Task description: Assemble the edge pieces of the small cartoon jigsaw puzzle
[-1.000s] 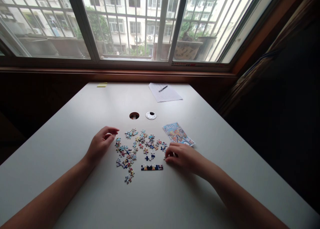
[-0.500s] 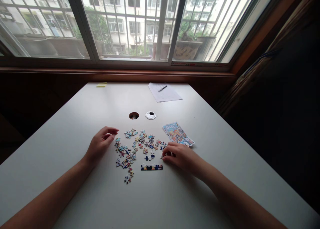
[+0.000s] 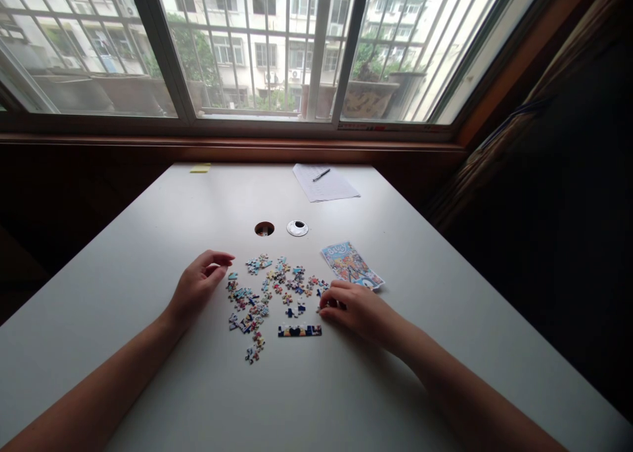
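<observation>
Loose jigsaw puzzle pieces [image 3: 250, 297] lie in a scattered cluster between my two hands. My left hand [image 3: 200, 282] rests on the table at the cluster's left side, fingers loosely bent and apart, holding nothing. On the other side, my right hand [image 3: 346, 302] has its thumb and fingers curled together at a small puzzle piece [image 3: 319, 309], mostly hidden by the fingertips. Nearest to me lies a joined strip of pieces [image 3: 299, 331], dark blue and yellow. Just above that strip are a few dark blue pieces [image 3: 295, 311].
A colourful picture sheet [image 3: 349, 261] lies beyond my right hand on the white table [image 3: 237, 406]. Farther back are a round cable hole [image 3: 264, 228], its cover [image 3: 297, 228], papers [image 3: 326, 187] with a pen [image 3: 321, 175], and a yellow sticky note [image 3: 200, 169]. A barred window stands behind.
Almost nothing differs. The view has shifted very slightly; both hands and the puzzle pieces stay in place.
</observation>
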`<state>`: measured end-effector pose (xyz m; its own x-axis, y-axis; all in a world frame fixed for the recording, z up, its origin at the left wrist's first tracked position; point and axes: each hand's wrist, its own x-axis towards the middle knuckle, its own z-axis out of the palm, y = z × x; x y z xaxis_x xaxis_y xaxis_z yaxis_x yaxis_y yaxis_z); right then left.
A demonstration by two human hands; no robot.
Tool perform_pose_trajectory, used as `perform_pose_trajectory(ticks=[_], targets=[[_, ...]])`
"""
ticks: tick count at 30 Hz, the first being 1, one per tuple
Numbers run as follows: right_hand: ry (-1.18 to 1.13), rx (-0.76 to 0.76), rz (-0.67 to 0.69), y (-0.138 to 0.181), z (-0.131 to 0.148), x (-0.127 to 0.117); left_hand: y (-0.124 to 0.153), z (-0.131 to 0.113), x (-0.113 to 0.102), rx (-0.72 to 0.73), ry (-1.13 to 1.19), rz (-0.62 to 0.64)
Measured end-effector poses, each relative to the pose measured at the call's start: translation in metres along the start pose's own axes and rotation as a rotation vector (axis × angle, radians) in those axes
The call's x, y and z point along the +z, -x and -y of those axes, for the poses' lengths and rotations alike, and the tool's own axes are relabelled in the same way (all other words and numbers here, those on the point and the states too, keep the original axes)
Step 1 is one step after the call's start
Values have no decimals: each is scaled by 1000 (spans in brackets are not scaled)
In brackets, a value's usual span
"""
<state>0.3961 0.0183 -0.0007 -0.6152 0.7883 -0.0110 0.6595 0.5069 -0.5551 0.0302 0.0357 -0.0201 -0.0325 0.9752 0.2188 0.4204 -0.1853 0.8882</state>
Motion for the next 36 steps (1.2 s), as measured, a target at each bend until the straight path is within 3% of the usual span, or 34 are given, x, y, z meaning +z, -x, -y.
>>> perform_pose_trajectory(ticks=[36], targets=[[11, -9, -14, 0, 0, 1, 0, 1, 1, -6, -2, -6]])
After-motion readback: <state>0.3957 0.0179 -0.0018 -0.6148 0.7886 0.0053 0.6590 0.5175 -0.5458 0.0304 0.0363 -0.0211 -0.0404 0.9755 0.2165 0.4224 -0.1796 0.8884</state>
